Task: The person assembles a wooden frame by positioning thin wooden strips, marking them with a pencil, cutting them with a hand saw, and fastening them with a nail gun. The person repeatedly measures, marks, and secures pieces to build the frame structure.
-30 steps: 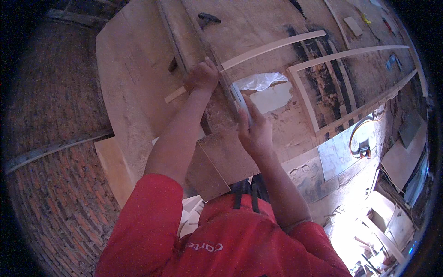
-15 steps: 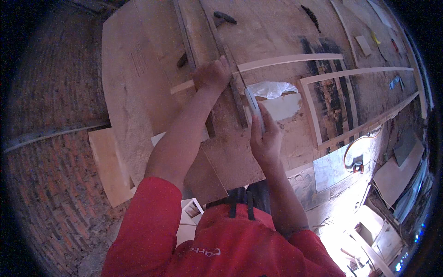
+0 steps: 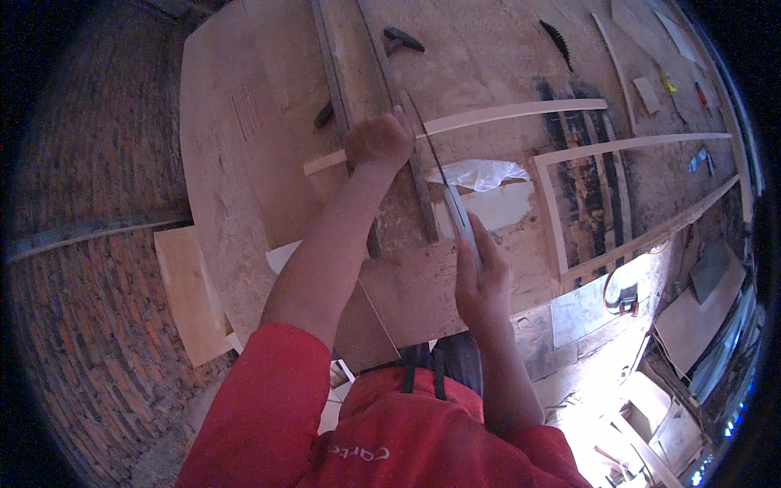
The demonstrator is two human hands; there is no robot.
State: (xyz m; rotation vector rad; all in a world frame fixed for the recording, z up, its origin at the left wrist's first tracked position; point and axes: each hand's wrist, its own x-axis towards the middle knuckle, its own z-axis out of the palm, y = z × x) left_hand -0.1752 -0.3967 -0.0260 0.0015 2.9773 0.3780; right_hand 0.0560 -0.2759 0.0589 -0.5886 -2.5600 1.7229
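A long wooden trough with two raised sides lies lengthwise on the workbench. Across it runs a thin pale wood strip, its short end showing left of the trough. My left hand is closed over the strip at the trough and presses there; its fingertips are partly hidden. In my right hand, closed around the grey handle, is a handsaw. Its narrow dark blade points away from me and crosses the strip just right of the trough. Whether the blade has cut into the wood cannot be made out.
Right of the saw lies clear plastic wrap. A pale wooden frame rests farther right. A dark-handled tool and a toothed dark blade are at the far side. A brick wall stands to the left.
My right hand has drawn the handsaw back toward me and slightly right. My left hand keeps its hold on the strip. The whole view has shifted a little.
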